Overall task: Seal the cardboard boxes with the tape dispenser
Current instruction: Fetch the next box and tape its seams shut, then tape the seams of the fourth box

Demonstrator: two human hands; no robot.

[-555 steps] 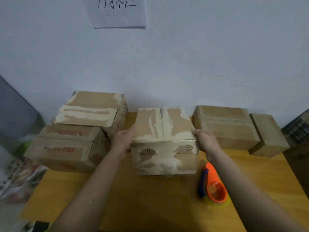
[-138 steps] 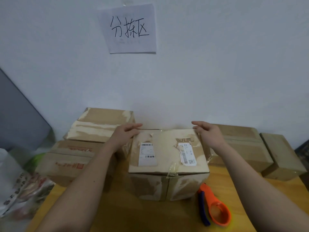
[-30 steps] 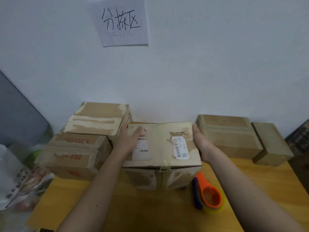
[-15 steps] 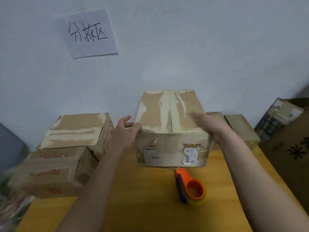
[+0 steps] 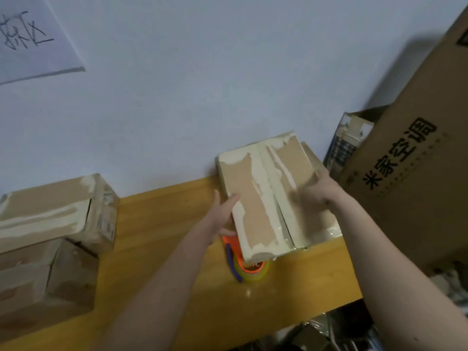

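Two hands on one box here, and it's up off the table, tilted, over at the right end near the wall. The left hand grips its left edge, fingers reaching onto the top face; the right hand clasps the right side, though it's blurred, so exactly how the fingers wrap is hard to say. This looks like the carrying step, one box being set aside, judging by the torn, pale-streaked top with its centre seam showing. The tape dispenser, orange with a blue handle, lies on the table just under the box's near corner, untouched. Next call, I'd say: set the box down squarely at the right end, then free a hand for the dispenser. Hard to make out is whatever sits beneath and behind the box, since it covers that spot. Stacked boxes on the left are cut off by the frame, and so is the big printed carton at right.
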